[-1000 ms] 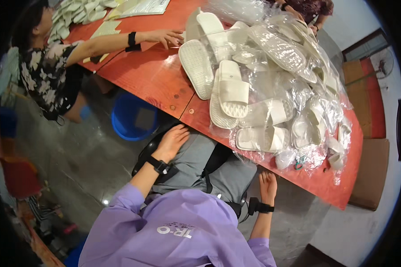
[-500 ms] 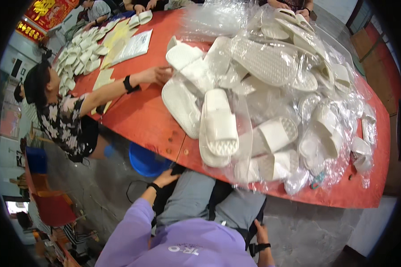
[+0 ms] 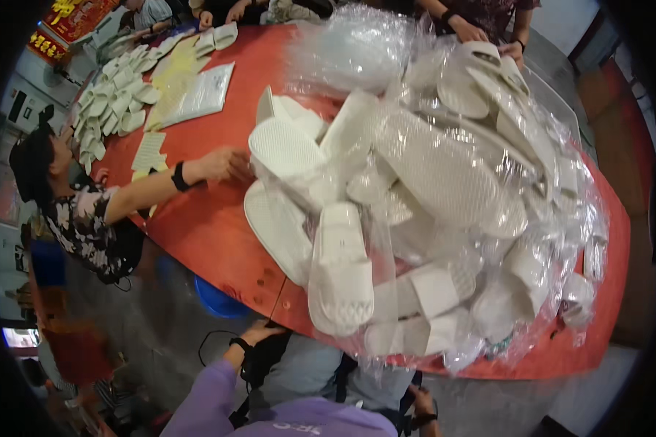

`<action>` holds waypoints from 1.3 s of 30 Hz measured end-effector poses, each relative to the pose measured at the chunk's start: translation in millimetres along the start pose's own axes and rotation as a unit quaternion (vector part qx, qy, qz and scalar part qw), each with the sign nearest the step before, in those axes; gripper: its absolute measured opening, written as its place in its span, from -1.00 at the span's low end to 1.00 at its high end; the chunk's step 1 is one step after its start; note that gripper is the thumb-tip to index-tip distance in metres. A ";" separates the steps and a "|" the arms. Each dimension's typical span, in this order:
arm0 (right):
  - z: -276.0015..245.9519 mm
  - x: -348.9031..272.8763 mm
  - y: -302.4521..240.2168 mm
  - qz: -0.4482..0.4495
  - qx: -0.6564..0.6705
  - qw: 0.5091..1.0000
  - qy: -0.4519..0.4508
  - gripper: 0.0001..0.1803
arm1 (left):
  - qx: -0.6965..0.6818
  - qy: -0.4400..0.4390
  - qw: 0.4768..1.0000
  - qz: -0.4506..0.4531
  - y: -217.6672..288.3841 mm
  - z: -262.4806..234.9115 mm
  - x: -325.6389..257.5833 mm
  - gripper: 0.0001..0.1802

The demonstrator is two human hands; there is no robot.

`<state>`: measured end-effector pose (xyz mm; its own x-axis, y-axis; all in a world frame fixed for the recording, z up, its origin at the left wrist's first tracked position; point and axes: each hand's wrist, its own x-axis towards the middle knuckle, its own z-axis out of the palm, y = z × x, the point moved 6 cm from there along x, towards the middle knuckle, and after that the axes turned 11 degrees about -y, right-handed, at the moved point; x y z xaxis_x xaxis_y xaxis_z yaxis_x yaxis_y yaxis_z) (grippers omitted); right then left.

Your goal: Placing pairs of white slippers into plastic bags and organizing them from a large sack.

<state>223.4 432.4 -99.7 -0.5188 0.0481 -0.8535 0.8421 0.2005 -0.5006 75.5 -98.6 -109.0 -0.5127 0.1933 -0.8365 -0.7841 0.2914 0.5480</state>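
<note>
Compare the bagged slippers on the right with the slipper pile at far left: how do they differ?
The bagged slippers are in clear plastic; the slipper pile looks unwrapped. The bagged slippers reach the near edge of the red table; the slipper pile lies farther off. Both are pale.

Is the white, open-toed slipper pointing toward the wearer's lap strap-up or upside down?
Strap-up: the white, open-toed slipper shows its broad strap and inner footbed facing the camera.

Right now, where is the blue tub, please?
In the head view, the blue tub is left of centre, partly hidden by the red table, near the wearer's left hand.
</note>
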 end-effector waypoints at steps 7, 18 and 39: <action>-7.4 5.0 2.2 0.041 0.049 0.998 0.000 -0.62 | -0.021 0.002 0.999 0.032 6.8 8.4 -4.1 -0.40; -12.3 15.5 -5.0 0.066 -0.090 0.990 -0.082 -0.45 | 0.215 0.092 0.968 -0.090 -0.3 0.6 -28.7 0.15; -10.0 17.2 18.2 0.002 0.034 0.994 -0.104 -0.40 | 0.154 0.197 0.968 0.006 -34.9 -17.7 33.6 -0.32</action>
<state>228.3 446.7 -122.0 -0.4801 -0.1554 -0.8633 0.8556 0.1340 -0.4999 79.5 -118.8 -156.2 -0.6630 -0.1560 -0.7321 -0.6663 0.5689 0.4822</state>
